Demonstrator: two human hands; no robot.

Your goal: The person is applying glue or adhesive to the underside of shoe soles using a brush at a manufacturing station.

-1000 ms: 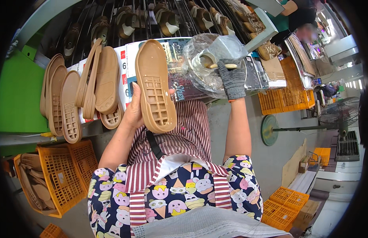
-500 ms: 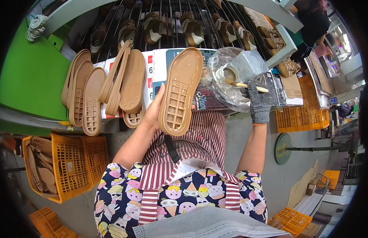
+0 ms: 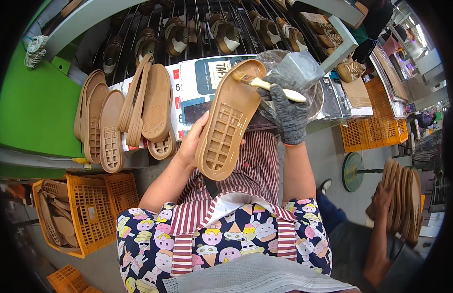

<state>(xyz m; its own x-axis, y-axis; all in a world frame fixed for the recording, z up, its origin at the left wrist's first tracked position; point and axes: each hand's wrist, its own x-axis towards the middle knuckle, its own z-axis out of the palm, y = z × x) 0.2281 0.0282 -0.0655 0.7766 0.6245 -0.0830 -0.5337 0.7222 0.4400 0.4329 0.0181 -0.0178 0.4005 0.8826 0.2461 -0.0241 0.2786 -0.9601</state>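
My bare left hand (image 3: 190,144) is closed round the side of a tan shoe sole (image 3: 226,131), its grid-patterned inner face turned up and glossy wet in places. My right hand (image 3: 288,116), in a grey knit glove, grips a paintbrush (image 3: 292,95) with a pale handle. Its brown bristles touch the inside of the sole at the far end. Behind the glove stands a translucent container (image 3: 300,68) wrapped in clear plastic. Several more tan soles (image 3: 155,105) lie and lean on the left part of the table.
Shoes (image 3: 224,36) rest on a metal rod rack beyond the table. Orange crates stand at lower left (image 3: 87,215) and right (image 3: 351,134). At lower right, a co-worker's hand (image 3: 381,198) carries a stack of soles (image 3: 400,200), near a round green base (image 3: 352,172).
My right hand has brought the brush left from the container onto the sole. The sole has tilted slightly clockwise. A co-worker with stacked soles has come into view at lower right.
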